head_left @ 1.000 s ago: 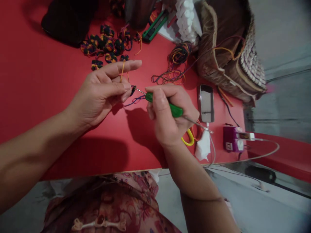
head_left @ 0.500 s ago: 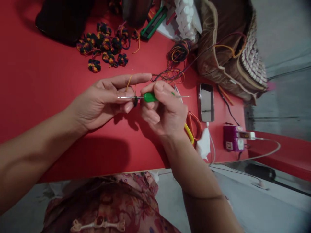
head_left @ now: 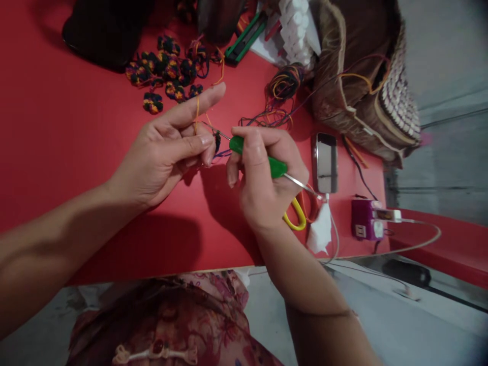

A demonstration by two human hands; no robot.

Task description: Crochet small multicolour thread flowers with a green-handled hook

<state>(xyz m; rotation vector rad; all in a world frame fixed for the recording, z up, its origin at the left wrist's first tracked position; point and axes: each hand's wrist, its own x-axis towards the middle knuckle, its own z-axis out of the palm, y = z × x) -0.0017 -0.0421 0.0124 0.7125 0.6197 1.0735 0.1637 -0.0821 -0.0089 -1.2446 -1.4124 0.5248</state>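
Observation:
My left hand (head_left: 168, 152) pinches a small dark crochet piece (head_left: 217, 141) between thumb and fingers. Orange yarn (head_left: 197, 113) loops round its raised index finger. My right hand (head_left: 267, 173) is closed round the green handle of a crochet hook (head_left: 277, 166). The hook's thin metal tip meets the yarn at the crochet piece; its other metal end sticks out past the palm, down to the right. Several finished crochet flowers (head_left: 171, 68) in dark, orange and purple yarn lie beyond my left hand. A loose yarn ball (head_left: 286, 81) with trailing strands rests farther right.
Scissors (head_left: 299, 213) with yellow and orange handles lie beside my right forearm. Right of them are a phone (head_left: 325, 162) on a cable and a purple adapter (head_left: 366, 218). A brown bag (head_left: 339, 86), a green cutter (head_left: 246, 38) and a black object (head_left: 107, 35) stand farther back.
The hook has swung from nearly level to slanting, its rear end now lower right. My right hand has moved slightly right, and my left index finger points higher, drawing the orange yarn up.

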